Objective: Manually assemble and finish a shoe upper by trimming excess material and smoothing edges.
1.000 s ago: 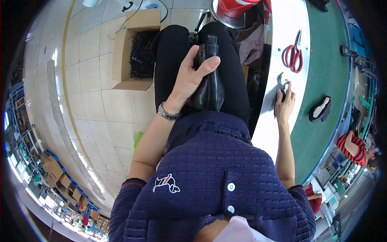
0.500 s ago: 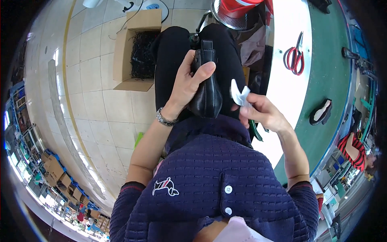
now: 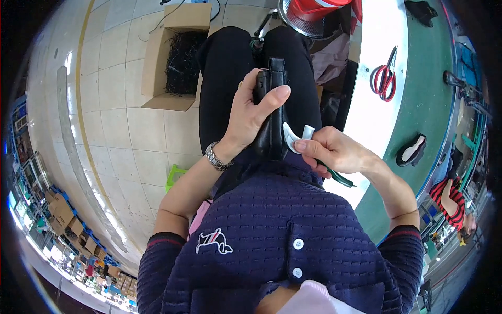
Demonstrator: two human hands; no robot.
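My left hand is wrapped round a glossy black leather shoe, with the thumb lying across its upper side. The shoe lies lengthwise over my lap, its rounded end toward my body and a strap-like tab at the far end. In my right hand is a hand tool with a curved white tip and dark green handles, gripped between thumb and fingers. Its white tip is at the shoe's right side, near the rounded end; whether it touches I cannot tell. My fingers hide the middle of the tool.
Red-handled scissors lie on the white bench strip to the right. Beyond it, a green work surface carries a black shoe piece. An open cardboard box of black scraps stands on the floor at left. A red container sits ahead.
My right hand has moved left, bringing the tool's white tip from apart to the shoe's side. The left hand and shoe have shifted slightly right and nearer my body.
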